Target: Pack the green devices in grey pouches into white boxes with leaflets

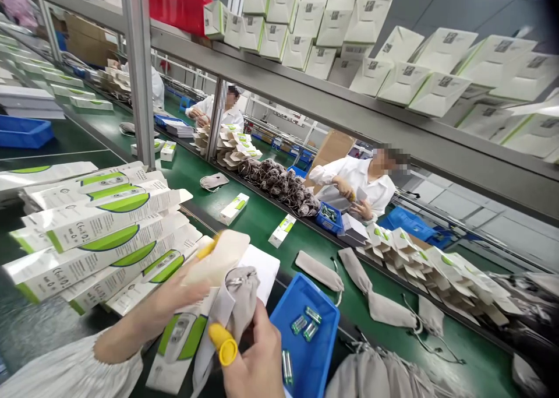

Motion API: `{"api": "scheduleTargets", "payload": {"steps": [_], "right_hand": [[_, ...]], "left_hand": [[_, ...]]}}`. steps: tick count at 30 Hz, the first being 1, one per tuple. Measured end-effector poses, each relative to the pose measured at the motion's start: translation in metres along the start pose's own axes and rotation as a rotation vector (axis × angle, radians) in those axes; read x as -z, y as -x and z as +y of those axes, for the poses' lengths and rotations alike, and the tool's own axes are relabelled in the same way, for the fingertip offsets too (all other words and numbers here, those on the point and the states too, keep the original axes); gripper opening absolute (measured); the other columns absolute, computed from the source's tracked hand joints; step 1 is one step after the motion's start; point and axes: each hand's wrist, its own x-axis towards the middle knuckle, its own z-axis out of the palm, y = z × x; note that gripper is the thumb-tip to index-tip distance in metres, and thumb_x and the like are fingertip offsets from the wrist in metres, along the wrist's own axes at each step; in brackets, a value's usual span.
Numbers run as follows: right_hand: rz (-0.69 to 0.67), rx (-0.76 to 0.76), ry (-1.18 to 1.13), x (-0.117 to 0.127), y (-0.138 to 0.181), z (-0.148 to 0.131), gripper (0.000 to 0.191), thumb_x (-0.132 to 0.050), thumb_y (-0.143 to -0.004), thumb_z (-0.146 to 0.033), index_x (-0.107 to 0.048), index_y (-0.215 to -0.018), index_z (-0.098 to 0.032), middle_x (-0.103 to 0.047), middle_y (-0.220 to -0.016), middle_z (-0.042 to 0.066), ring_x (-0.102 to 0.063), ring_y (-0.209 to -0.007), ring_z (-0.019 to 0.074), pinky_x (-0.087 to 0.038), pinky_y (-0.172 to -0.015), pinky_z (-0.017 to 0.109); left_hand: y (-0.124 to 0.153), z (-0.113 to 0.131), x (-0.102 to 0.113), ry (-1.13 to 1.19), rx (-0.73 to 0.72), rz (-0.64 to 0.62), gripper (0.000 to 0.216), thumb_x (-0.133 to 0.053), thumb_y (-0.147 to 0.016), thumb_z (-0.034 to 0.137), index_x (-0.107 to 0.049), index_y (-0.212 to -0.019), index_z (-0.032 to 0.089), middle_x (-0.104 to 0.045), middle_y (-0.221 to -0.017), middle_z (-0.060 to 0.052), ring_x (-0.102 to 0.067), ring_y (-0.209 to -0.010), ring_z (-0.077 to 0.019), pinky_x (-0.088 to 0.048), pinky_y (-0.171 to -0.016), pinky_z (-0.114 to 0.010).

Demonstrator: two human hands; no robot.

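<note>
Altogether, two bare hands show in the head view, each wearing one yellow rubber finger cot. The right hand [257, 360] has its thumb and fingers clamped on one grey drawstring pouch [243, 302], soft and gathered at its neck, with a folded white paper sheet [220, 307] against it. The left hand [186, 290] is blurred beside a cream cardboard flap [229, 249]; whether its fingers close on it, I cannot tell. One green-and-white printed carton [177, 342] lies below, partly covered by the forearm.

One blue plastic tray [312, 290], cut off at the bottom edge, bears four small groups of shiny cylindrical batteries [310, 331]; single cells are hard to count. Four flat fabric pouches [319, 271] lie beyond it, and two slim closed boxes [234, 208] sit nearer the middle of the smooth green belt [257, 226]. Overlapping cartons [100, 211] at left hide one another, defying a count. Across the belt, one white-clad co-worker [360, 179] holds something indistinct.
</note>
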Motion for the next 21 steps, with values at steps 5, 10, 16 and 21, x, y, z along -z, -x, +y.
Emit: {"api": "scheduleTargets", "payload": {"steps": [5,10,16,21], "right_hand": [[0.234,-0.19,-0.223,0.05,-0.024,-0.04,0.043,-0.077,-0.06,-0.043,-0.061,-0.089,-0.015,-0.072,-0.082,0.007,-0.068,-0.072,0.0198,-0.056,-0.064,0.027],[0.41,-0.267,-0.562,0.05,-0.042,-0.066,0.053,-0.086,-0.044,-0.031,-0.058,-0.086,-0.016,-0.071,-0.075,0.002,-0.067,-0.066,0.0166,-0.055,-0.058,0.023],[0.47,-0.027,0.038,0.012,-0.02,-0.044,0.056,-0.073,-0.06,-0.044,-0.054,-0.102,-0.014,-0.07,-0.087,0.01,-0.066,-0.078,0.0217,-0.053,-0.066,0.028],[0.364,-0.017,0.159,-0.006,0.0,-0.042,0.05,-0.064,-0.069,-0.046,-0.05,-0.108,-0.017,-0.068,-0.094,0.009,-0.066,-0.084,0.0223,-0.051,-0.073,0.031]], "left_hand": [[0.003,0.004,-0.008,-0.235,0.223,0.04,0.061,-0.074,-0.058,0.044,-0.056,-0.106,0.012,-0.069,-0.096,-0.008,-0.064,-0.087,-0.0302,-0.052,-0.073,-0.035],[0.011,0.001,-0.022,-0.24,0.059,-0.038,0.059,-0.075,-0.06,0.035,-0.053,-0.113,0.02,-0.066,-0.111,-0.006,-0.061,-0.102,-0.0277,-0.049,-0.085,-0.032],[0.017,-0.004,-0.039,-0.275,0.09,0.01,0.048,-0.072,-0.061,0.025,-0.056,-0.106,0.02,-0.067,-0.099,-0.003,-0.063,-0.092,-0.0239,-0.049,-0.08,-0.029],[0.022,-0.005,-0.049,-0.209,0.083,0.039,0.027,-0.068,-0.058,0.015,-0.054,-0.079,0.02,-0.064,-0.078,0.0,-0.06,-0.068,-0.0187,-0.05,-0.064,-0.025]]}}
